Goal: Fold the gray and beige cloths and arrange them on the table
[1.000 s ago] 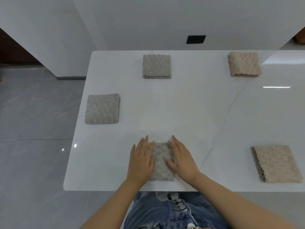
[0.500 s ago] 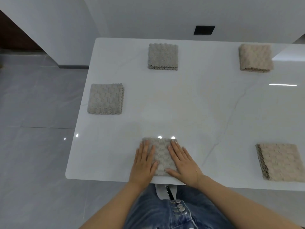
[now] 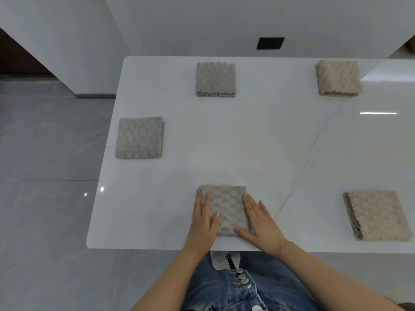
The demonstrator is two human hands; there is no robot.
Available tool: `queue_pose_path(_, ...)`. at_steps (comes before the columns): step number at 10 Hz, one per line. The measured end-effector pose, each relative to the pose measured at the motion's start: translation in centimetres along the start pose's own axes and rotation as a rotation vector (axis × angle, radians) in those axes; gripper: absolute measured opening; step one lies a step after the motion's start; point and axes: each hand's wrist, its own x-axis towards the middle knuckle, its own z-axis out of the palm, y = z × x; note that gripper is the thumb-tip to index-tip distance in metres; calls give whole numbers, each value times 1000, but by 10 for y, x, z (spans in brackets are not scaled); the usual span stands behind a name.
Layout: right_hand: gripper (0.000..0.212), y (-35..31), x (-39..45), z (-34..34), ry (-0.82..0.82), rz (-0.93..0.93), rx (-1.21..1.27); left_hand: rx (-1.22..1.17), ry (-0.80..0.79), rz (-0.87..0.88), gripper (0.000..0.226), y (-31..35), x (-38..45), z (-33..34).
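Since a moment ago my hands have slid apart from the middle of the folded gray cloth (image 3: 224,209) to its sides, leaving more of its top bare. My left hand (image 3: 203,223) lies flat along its left edge, fingers straight, thumb resting on the fabric; my right hand (image 3: 260,221) lies flat on its right edge, fingers spread, gripping nothing. This cloth sits at the lower middle of the frame, near the front edge of the white counter (image 3: 258,142). Two more gray cloths lie folded at the left (image 3: 139,138) and upper middle (image 3: 216,79); beige cloths lie at the upper right (image 3: 338,77) and lower right (image 3: 377,215).
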Motion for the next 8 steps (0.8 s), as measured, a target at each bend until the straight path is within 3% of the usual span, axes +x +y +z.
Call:
queue_pose_path(3, 92, -21, 4, 4, 25, -36, 274, -10, -14, -26, 56, -2, -3, -12)
queue_pose_path(6, 93, -13, 0, 7, 29, 49, 87, 57, -27, -37, 58, -5, -4, -14)
queue_pose_path(7, 94, -18, 2, 6, 22, 77, 130, 118, -36, -58, 59, -1, -2, -16)
queue_pose_path(8, 91, -19, 5, -3, 75, 97, 204, 464, -18, -53, 61, 0, 4, -21)
